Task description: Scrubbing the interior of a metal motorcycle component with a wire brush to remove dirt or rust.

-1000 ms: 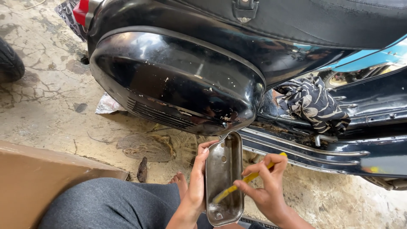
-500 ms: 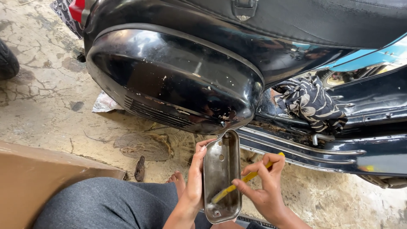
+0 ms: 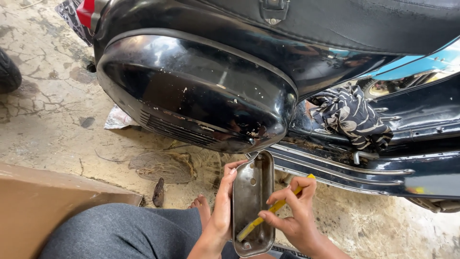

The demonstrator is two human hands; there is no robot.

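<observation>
My left hand (image 3: 222, 206) grips the left edge of an oblong grey metal cover (image 3: 251, 192), held upright with its hollow inside facing me. My right hand (image 3: 293, 211) pinches a thin yellow stick-like tool (image 3: 268, 211) whose lower end rests inside the cover near its bottom. Both hands are just below the black scooter's rounded side panel (image 3: 191, 91).
The scooter's footboard rail (image 3: 345, 170) runs to the right, with a patterned black-and-white rag (image 3: 350, 115) lying above it. A brown cardboard box (image 3: 52, 201) sits at the left, my grey-trousered knee (image 3: 120, 230) and bare foot (image 3: 202, 205) beside it. Cracked concrete floor (image 3: 38, 110), a tyre (image 3: 7, 74) at far left.
The view has shifted slightly. Both hands keep the same hold on the cover and the yellow tool, whose tip has barely moved inside the cover.
</observation>
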